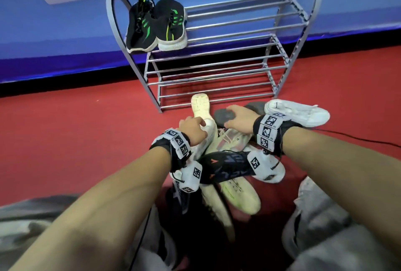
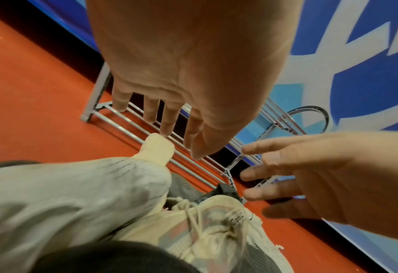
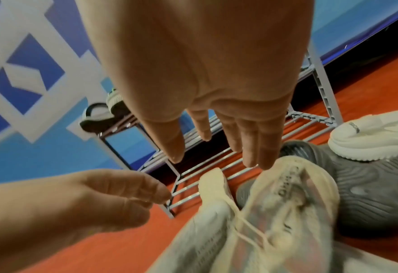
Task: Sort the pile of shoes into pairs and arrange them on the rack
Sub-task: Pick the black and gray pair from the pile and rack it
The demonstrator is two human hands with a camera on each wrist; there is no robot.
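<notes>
A pile of shoes lies on the red floor before the grey metal rack point(image 1: 227, 64). A black pair with green stripes point(image 1: 156, 25) stands on the top shelf at the left. My left hand point(image 1: 193, 127) point(image 2: 181, 144) hovers with fingers extended just over a cream knit shoe point(image 1: 200, 105) point(image 2: 76, 184) that lies on its side. It holds nothing. Beside it, my right hand point(image 1: 234, 115) point(image 3: 214, 160) is open over a laced cream and pink shoe point(image 1: 232, 138) point(image 3: 286, 194), near a grey ribbed shoe point(image 1: 223, 115) point(image 3: 368, 194).
A white shoe point(image 1: 299, 112) lies at the right of the pile. Nearer me are a black shoe with red marks point(image 1: 225, 166), another white shoe point(image 1: 269, 168) and a shoe with a yellow-green sole point(image 1: 238, 194). The rack's other shelves hold nothing. A cable point(image 1: 358, 138) runs right.
</notes>
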